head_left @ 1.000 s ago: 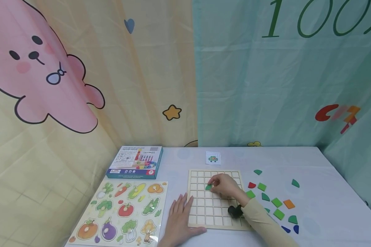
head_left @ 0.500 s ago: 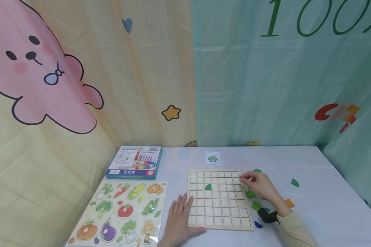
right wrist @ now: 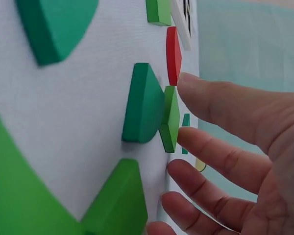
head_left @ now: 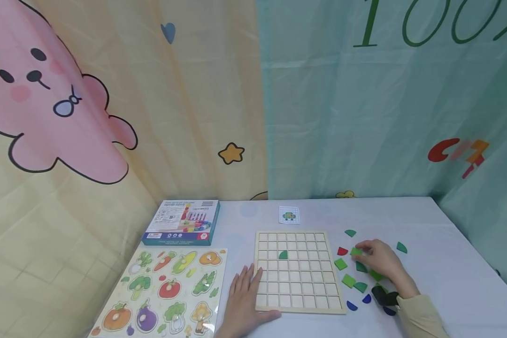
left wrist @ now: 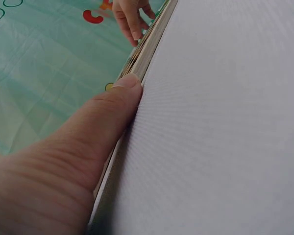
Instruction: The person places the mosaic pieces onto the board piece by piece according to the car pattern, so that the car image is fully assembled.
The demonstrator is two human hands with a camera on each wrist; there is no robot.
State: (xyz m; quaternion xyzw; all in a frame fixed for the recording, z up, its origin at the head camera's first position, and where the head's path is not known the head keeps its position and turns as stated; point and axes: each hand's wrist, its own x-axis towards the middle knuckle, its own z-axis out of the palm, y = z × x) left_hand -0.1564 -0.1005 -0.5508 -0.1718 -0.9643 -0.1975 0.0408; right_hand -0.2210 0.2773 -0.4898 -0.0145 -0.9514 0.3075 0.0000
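Clock hours read from the middle of the board, head view. Item: one pale wooden grid board (head_left: pixel 308 277), flat on a white-clothed table (head_left: pixel 456 281); one dark green quarter-circle piece (head_left: pixel 283 255) lies in a cell toward 10 o'clock. Item: left hand (head_left: pixel 246 303), at 8 o'clock, fingers straight and slightly spread, index fingertip at the board's left edge, thumb against its near edge, nothing clasped. Item: right hand (head_left: pixel 382 260), at 3 o'clock, thumb and fingers parted, tips to either side of a light green square tile (head_left: pixel 356 251) lying on the cloth; the view leaves it uncertain whether both tips touch it. Item: one red rounded-edge piece (head_left: pixel 342 251), at 2 o'clock, just beside that tile. Item: further light green square tiles (head_left: pixel 348 280) and dark green rounded pieces (head_left: pixel 360 286), loose around 3 o'clock. Item: dark blue rounded pieces (head_left: pixel 352 306), near 4 o'clock. Item: one small white printed card (head_left: pixel 289 215), at 12 o'clock. Item: one blue-sided printed box (head_left: pixel 181 223), at 10 o'clock. Item: one white vegetable-picture board (head_left: pixel 154 307), at 9 o'clock.
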